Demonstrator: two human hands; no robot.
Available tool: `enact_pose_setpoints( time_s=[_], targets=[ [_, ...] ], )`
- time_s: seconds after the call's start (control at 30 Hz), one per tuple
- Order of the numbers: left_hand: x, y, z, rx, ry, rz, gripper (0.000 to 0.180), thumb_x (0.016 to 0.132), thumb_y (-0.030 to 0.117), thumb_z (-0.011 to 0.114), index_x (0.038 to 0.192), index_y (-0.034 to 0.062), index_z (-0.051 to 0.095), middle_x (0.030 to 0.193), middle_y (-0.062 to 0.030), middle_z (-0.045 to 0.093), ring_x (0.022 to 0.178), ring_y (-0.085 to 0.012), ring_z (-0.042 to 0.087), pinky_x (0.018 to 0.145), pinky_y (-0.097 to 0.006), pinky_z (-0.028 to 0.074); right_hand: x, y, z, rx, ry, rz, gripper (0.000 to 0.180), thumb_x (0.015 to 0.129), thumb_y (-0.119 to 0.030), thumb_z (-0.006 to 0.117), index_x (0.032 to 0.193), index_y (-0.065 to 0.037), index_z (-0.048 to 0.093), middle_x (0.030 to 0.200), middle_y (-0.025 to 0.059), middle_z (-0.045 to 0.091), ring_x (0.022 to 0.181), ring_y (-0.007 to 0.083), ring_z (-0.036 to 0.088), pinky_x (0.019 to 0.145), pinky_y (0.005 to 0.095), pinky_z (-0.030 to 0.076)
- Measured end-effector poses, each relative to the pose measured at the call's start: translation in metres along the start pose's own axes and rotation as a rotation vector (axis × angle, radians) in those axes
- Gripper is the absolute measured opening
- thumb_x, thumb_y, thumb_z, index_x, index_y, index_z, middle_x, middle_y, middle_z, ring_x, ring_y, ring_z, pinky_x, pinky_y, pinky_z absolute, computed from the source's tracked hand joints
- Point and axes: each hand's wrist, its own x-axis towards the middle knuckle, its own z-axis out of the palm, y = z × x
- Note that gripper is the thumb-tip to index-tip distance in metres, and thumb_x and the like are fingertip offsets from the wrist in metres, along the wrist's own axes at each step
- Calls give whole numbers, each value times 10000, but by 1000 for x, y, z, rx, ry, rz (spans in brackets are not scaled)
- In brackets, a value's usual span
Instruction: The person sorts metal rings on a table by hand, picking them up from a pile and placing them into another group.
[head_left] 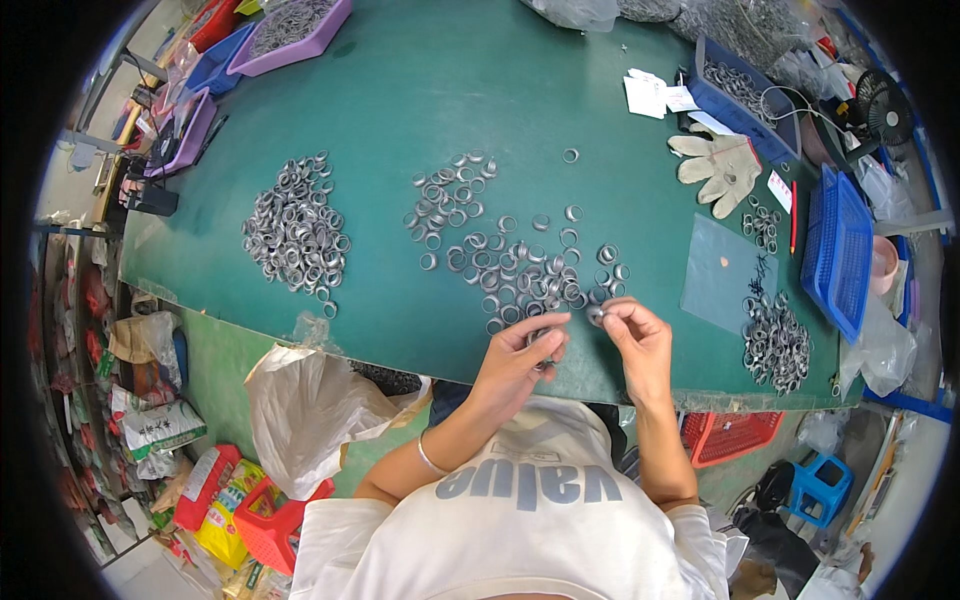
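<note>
My left hand [520, 365] is closed around several grey metal rings at the table's near edge; how many is hidden by the fingers. To its right, my right hand [640, 345] pinches a single metal ring [596, 314] between thumb and fingertips, just above the tabletop. Loose rings [510, 270] lie scattered right beyond both hands. Farther left is a denser heap of rings [297, 225]. Another pile of small metal parts [776, 345] lies at the right, near the table's edge.
A green tabletop [400, 100] carries it all. On the right are a cotton glove [718, 168], a clear plastic sheet [725, 275], a red pencil [794, 215], a blue basket [838, 250] and a small fan [884, 105]. A purple tray [320, 40] stands far left; an open sack [300, 415] hangs below the edge.
</note>
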Motion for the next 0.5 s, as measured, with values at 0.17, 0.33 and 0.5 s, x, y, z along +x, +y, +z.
enact_pose_setpoints(
  time_s=[0.17, 0.33, 0.5],
  targets=[
    [3, 3, 9, 30, -66, 24, 269, 899, 82, 595, 1158, 11, 603, 942, -48, 617, 808, -104, 553, 596, -238, 457, -17, -9, 6, 254, -139, 169, 91, 890, -50, 600, 958, 5, 625, 941, 26, 633, 839, 76, 540, 775, 221, 427],
    [1, 3, 11, 55, -77, 38, 245, 897, 72, 595, 1133, 9, 616, 899, -49, 626, 783, -104, 567, 596, -246, 471, -23, -19, 14, 103, -82, 4, 98, 858, 17, 610, 954, 22, 621, 921, 42, 617, 860, 100, 537, 792, 227, 415],
    [-2, 3, 13, 25, -77, 25, 209, 896, 78, 600, 1093, 17, 630, 876, -40, 628, 780, -100, 572, 588, -240, 469, -27, -24, 15, -79, -63, -87, 81, 825, 45, 626, 905, 35, 631, 903, 65, 608, 847, 124, 540, 780, 246, 420]
  ],
)
